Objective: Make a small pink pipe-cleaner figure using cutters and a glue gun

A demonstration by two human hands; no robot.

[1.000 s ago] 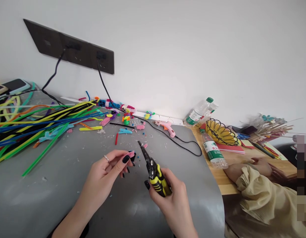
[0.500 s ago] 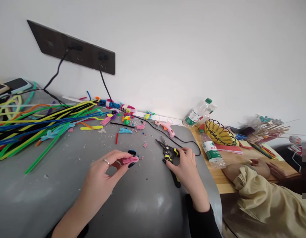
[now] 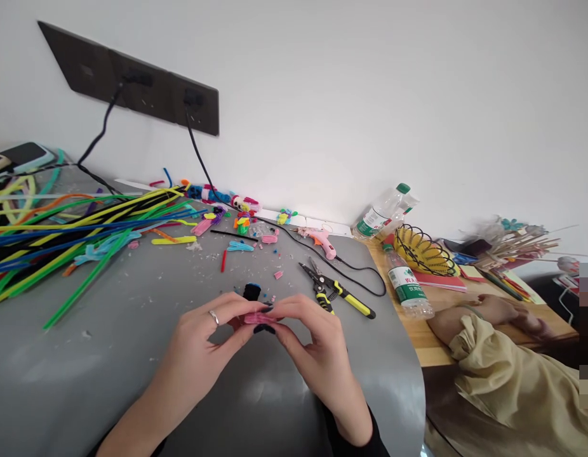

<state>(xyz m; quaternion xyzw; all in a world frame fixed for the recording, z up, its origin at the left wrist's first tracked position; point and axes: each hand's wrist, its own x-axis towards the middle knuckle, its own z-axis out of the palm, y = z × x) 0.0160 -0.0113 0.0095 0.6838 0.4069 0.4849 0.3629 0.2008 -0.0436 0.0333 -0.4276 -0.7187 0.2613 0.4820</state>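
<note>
Evidently something this small asks for two grips: our left hand point(image 3: 196, 355) pinches the pink fuzzy piece point(image 3: 254, 318) at one end, and our right hand point(image 3: 320, 355) pinches the other, thumbs and fingertips narrowed around it — held over the grey table point(image 3: 75, 387), well in from its right edge. We have the pliers point(image 3: 342, 292) lying with handles spread nearer that right edge, probably so that both hands can pinch with the tool close by, while the glue gun point(image 3: 322, 242) rests toward the far edge, likely to keep it clear of our fingers.
</note>
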